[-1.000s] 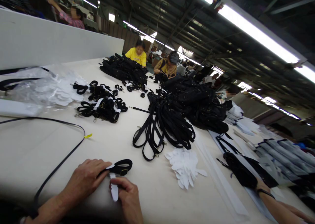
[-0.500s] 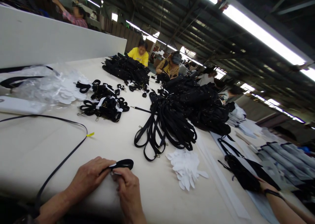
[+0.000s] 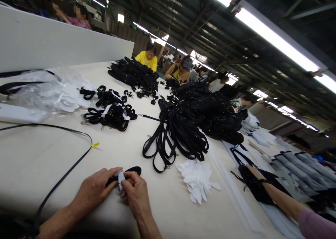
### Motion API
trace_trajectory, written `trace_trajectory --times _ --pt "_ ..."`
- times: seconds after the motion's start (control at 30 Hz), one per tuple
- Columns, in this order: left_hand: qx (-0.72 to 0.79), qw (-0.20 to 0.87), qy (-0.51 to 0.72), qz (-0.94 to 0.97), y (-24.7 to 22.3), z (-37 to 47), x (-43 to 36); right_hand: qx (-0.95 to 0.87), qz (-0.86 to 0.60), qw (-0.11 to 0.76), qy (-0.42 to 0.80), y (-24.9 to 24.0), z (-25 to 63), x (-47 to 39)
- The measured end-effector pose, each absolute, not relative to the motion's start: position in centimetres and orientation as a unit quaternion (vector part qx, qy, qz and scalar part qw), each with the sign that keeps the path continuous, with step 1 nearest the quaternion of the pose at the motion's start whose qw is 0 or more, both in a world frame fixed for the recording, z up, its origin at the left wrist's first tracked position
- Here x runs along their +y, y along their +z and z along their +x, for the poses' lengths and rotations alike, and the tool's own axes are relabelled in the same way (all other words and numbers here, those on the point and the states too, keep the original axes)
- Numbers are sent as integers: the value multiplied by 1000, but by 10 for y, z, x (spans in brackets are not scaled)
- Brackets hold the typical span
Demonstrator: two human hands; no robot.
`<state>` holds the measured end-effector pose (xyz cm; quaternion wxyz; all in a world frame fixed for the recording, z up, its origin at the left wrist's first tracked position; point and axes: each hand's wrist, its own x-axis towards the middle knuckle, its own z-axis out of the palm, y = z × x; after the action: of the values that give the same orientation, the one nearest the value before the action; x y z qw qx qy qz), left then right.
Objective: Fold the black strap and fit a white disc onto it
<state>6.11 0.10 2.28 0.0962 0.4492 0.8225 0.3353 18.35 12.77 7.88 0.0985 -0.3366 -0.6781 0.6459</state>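
Note:
A folded black strap [image 3: 135, 170] is held just above the front of the table, its loop showing past my fingers. My left hand [image 3: 96, 188] pinches the strap's near side between thumb and fingers. A white paper-like slip [image 3: 121, 178] lies across the strap between my hands. The fingers of my right hand [image 3: 137, 193] are closed on this slip, pressing it against the strap. To the right rests a pile of similar white slips [image 3: 198, 179]. Beyond my hands spreads a large heap of long black straps [image 3: 181, 134] with metal clips.
Bundled straps with white bands [image 3: 111, 114] lie at left, near a clear plastic bag of white pieces [image 3: 63, 93]. A thin dark cord [image 3: 67, 174] with a yellow tag crosses the left side. At right, a co-worker's arm [image 3: 278, 193] reaches over a black bag [image 3: 253, 183].
The white slip now stands more in view across the strap, with my right fingers and thumb on it. The co-worker's arm at right has reached farther over the black bag.

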Motion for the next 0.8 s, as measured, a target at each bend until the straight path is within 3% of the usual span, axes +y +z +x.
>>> trace_trajectory --times 0.4,0.8 --pt "805 41 340 485 15 63 -1 -703 -382 53 597 73 171 136" --pt "806 66 351 472 19 63 -1 -700 -340 88 622 85 177 122"
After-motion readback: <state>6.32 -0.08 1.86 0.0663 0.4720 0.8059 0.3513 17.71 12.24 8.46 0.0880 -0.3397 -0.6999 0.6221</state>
